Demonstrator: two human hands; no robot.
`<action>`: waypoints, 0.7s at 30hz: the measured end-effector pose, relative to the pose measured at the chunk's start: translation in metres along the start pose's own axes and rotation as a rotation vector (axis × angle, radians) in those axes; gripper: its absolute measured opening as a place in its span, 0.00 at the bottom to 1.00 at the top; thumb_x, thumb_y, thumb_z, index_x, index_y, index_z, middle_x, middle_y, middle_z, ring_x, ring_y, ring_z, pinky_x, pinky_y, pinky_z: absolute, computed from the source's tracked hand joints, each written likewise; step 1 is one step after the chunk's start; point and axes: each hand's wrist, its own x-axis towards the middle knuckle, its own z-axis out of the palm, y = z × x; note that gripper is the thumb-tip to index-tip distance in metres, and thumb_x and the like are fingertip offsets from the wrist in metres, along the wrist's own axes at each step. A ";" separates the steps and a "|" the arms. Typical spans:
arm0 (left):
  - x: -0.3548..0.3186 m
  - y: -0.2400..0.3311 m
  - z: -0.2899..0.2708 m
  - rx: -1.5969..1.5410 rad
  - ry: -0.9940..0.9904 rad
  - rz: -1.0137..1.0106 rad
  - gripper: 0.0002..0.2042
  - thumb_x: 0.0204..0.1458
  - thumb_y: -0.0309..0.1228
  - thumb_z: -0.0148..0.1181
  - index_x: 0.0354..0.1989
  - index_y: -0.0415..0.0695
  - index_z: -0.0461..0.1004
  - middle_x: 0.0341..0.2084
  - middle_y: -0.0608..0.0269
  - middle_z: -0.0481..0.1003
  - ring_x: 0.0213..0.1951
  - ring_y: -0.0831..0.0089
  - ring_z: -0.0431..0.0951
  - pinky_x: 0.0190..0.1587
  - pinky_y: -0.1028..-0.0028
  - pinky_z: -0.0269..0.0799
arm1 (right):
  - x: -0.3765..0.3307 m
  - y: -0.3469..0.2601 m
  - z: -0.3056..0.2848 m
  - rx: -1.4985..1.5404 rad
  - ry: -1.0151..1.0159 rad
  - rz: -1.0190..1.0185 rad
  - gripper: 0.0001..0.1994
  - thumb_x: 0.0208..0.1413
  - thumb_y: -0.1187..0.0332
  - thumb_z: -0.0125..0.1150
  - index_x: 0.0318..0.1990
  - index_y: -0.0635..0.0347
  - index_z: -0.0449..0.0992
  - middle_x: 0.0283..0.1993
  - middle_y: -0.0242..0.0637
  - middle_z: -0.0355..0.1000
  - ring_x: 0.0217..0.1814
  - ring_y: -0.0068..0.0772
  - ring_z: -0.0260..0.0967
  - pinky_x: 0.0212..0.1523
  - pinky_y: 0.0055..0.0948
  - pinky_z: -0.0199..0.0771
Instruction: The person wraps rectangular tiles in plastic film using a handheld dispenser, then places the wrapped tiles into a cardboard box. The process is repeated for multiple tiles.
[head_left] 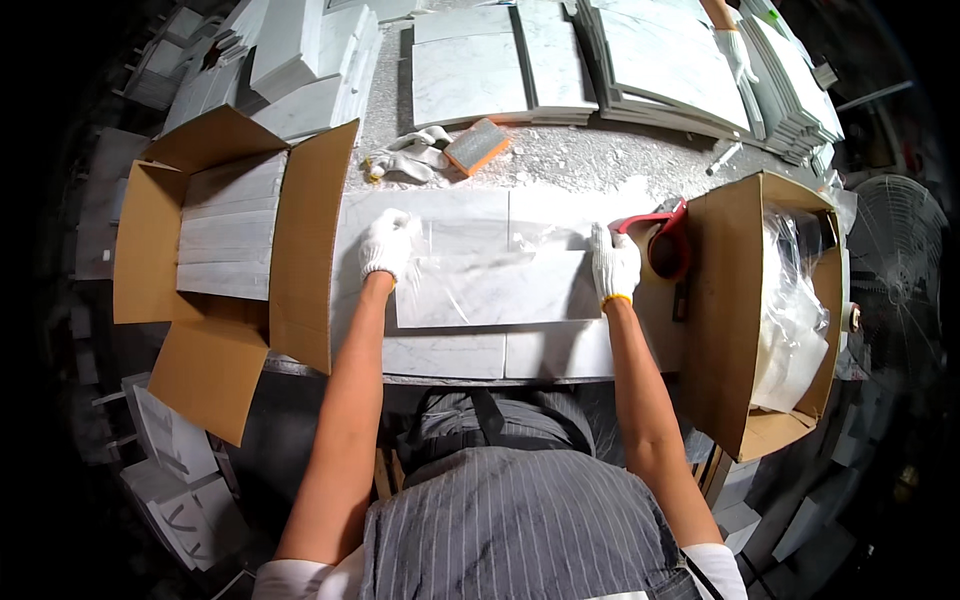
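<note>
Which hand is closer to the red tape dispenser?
Right. The right hand is just left of the red tape dispenser; the left hand is much farther left, across the marbled tile.

Gloved hands (388, 247) at ends of pale tile (500, 298), clear film (548, 238) on it, cardboard boxes (308, 240) either side

Both hands, left (388, 245) and right (615, 265), in white knit gloves, yellow at the cuff edge. Slab (500, 295) white, faint grey veining; film (550, 238) clear, glinting. Left carton (305, 235) and right carton (718, 310) plain brown. Tape dispenser (684, 245) bright red. Sanding block (478, 145) grey on top, orange along one side. Apron (520, 510) dark grey, thin pale pinstripes; sleeves (715, 572) white.
</note>
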 end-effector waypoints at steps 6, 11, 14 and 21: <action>-0.072 0.040 0.015 0.196 0.599 0.485 0.25 0.51 0.39 0.66 0.57 0.44 0.71 0.55 0.48 0.71 0.59 0.49 0.68 0.59 0.52 0.64 | 0.003 -0.005 -0.013 -0.059 -0.022 0.136 0.22 0.59 0.46 0.57 0.36 0.59 0.81 0.36 0.49 0.78 0.40 0.53 0.75 0.44 0.42 0.72; -0.120 0.080 0.062 0.451 0.012 1.300 0.19 0.55 0.42 0.60 0.55 0.55 0.76 0.54 0.59 0.74 0.59 0.57 0.70 0.62 0.55 0.63 | 0.001 -0.018 -0.012 -0.065 -0.061 0.094 0.24 0.60 0.45 0.53 0.36 0.60 0.79 0.39 0.52 0.77 0.45 0.55 0.74 0.47 0.43 0.72; -0.075 0.094 0.059 0.604 -0.083 0.961 0.18 0.53 0.45 0.60 0.48 0.50 0.78 0.53 0.58 0.75 0.57 0.55 0.71 0.60 0.54 0.64 | -0.003 -0.018 -0.011 -0.130 0.014 0.057 0.24 0.61 0.44 0.51 0.35 0.58 0.79 0.38 0.53 0.77 0.44 0.56 0.74 0.46 0.46 0.72; -0.060 0.147 0.070 0.394 0.212 1.010 0.25 0.43 0.42 0.70 0.50 0.45 0.77 0.53 0.55 0.74 0.56 0.55 0.71 0.61 0.53 0.63 | 0.000 -0.004 -0.002 -0.159 0.080 0.048 0.24 0.61 0.45 0.53 0.37 0.59 0.82 0.37 0.50 0.79 0.41 0.54 0.76 0.45 0.44 0.75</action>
